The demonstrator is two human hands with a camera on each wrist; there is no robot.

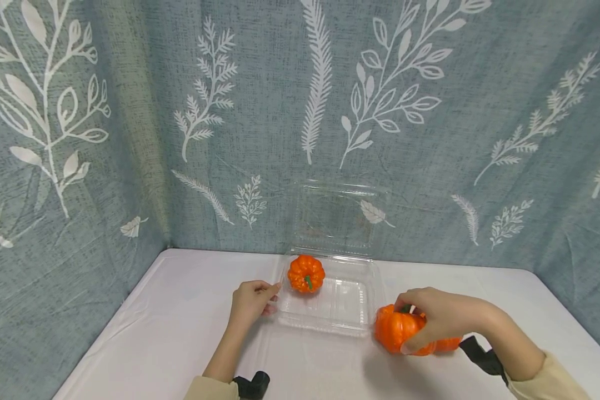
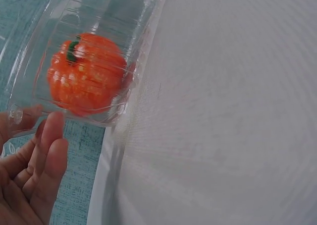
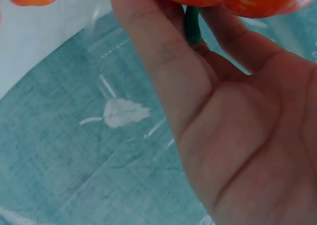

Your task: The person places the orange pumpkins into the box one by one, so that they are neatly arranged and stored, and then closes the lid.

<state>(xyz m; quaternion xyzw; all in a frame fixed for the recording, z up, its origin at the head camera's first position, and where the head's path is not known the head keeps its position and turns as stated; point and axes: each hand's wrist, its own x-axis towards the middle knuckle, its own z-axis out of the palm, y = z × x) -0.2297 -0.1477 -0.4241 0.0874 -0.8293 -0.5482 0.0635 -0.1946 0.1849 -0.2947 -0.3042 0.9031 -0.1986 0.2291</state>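
A clear plastic clamshell container (image 1: 325, 323) stands on the table with its see-through lid (image 1: 337, 214) raised at the back. In its left part sits a small orange pumpkin (image 1: 306, 274) with a green stem, seen through the plastic in the left wrist view as a speckled pumpkin (image 2: 86, 76). My left hand (image 1: 252, 300) pinches the container's left rim between thumb and finger. To the right of the container, my right hand (image 1: 435, 316) grips a larger orange pumpkin (image 1: 394, 332) from above, fingers around its top. Its green stem (image 3: 193, 24) shows between the fingers.
Partly hidden behind the right hand is another orange thing (image 1: 448, 345). The white tabletop (image 1: 145, 339) ends at a teal leaf-patterned curtain (image 1: 260, 139) at the back and sides. Both wrists wear black straps.
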